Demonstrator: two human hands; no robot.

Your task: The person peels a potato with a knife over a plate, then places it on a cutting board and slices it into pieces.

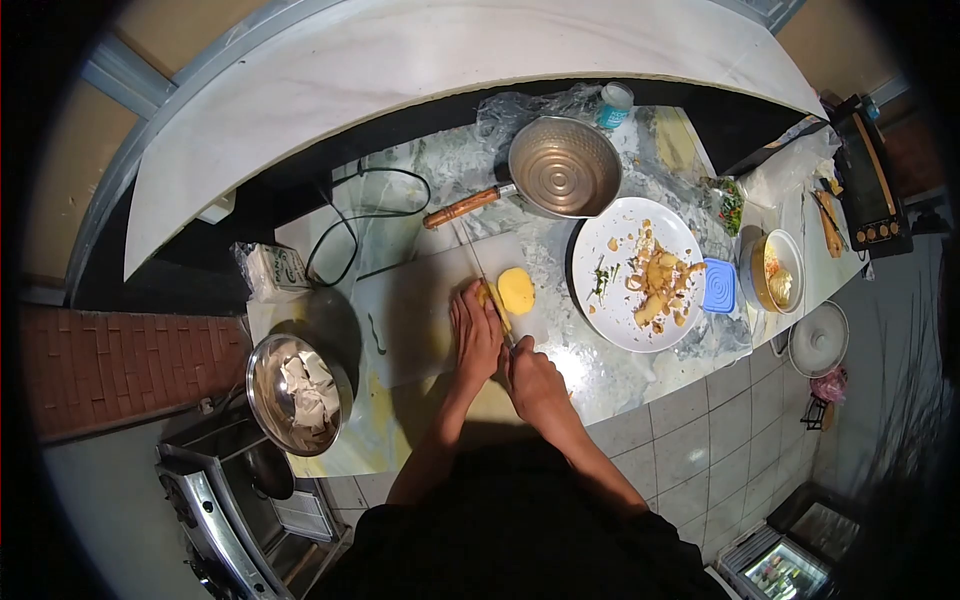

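Note:
My right hand (536, 382) is closed round the handle of a knife (486, 272), whose blade points away from me over a pale cutting board (420, 300). Just left of the blade, my left hand (477, 325) has its fingers together, pressed on a yellow piece of potato (484, 292) that they partly hide. Against the right side of the blade lies a yellow potato piece (516, 291) with its flat cut face up.
Beyond the board stands a saucepan (565, 168), its wooden handle pointing left. A white plate (610, 320) with peelings and a blue lid (718, 286) are on the right. A metal bowl (262, 385) of white pieces stands left. A black cable (345, 218) curls behind the board.

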